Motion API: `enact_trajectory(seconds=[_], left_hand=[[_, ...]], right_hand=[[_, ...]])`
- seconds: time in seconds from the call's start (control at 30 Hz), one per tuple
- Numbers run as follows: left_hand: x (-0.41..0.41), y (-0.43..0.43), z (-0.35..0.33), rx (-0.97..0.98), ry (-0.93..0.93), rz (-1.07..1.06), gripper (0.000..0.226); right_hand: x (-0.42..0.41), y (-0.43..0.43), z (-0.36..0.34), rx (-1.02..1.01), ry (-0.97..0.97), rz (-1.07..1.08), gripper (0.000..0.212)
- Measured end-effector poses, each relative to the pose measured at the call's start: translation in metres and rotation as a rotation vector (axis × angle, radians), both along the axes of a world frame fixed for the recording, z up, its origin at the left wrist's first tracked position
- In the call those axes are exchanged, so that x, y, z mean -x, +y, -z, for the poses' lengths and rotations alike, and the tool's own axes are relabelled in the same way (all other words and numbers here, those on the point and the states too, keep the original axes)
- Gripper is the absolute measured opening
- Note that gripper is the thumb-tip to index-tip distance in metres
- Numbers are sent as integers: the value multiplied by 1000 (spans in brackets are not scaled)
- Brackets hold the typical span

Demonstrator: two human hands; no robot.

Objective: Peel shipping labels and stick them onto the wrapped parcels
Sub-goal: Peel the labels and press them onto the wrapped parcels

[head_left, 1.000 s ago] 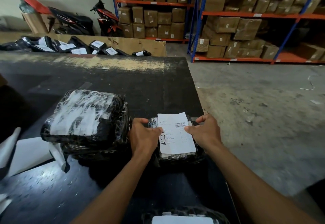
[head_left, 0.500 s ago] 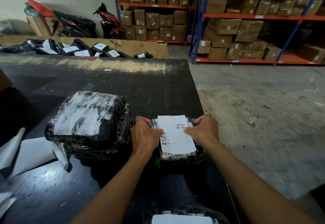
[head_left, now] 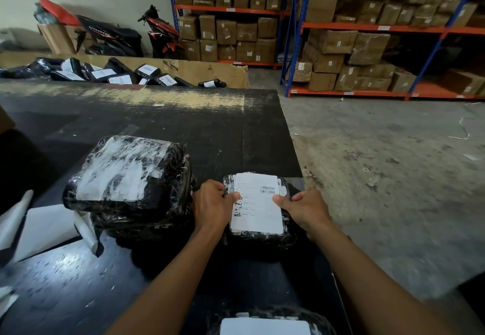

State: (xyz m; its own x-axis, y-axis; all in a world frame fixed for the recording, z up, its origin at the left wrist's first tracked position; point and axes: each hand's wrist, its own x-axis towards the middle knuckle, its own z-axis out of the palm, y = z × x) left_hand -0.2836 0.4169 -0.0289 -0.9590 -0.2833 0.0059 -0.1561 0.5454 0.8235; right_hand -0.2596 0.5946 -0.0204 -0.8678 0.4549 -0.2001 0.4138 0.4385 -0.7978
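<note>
Your left hand point(head_left: 212, 204) and right hand point(head_left: 308, 210) grip the parcel point(head_left: 259, 238), thumbs pressing its shipping label point(head_left: 258, 212); the cardboard bin point(head_left: 189, 68) holds labelled parcels point(head_left: 102, 73).

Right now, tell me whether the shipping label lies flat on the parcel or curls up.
Flat: the label covers the parcel top, no corner raised; left hand and right hand press its side edges.
</note>
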Motion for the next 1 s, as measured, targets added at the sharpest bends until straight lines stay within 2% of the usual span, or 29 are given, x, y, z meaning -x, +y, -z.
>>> enact_trajectory(seconds=[0.2,0.27,0.3,0.37,0.4,0.47,0.53,0.67,1.0], left_hand=[[4,-9,-1,69,-7,100,39],[4,-11,-2,157,9,155,35],[2,-12,-2,248,59,195,33],[-1,-17,3,425,282,335,32],[-3,-20,7,488,374,450,41],[-5,-27,14,605,387,720,69],[-4,-32,20,718,297,922,86],[2,-32,21,725,241,1019,88],[5,-35,28,639,233,1028,83]], right_hand=[[5,5,5,12,13,-12,45],[8,8,7,2,5,-33,44],[9,9,8,-16,11,-53,41],[8,14,9,-99,68,-114,26],[7,18,8,-176,126,-159,18],[5,26,8,-344,283,-294,3],[7,31,12,-470,354,-461,19],[15,27,10,-538,257,-705,44],[47,17,1,-688,95,-1039,51]])
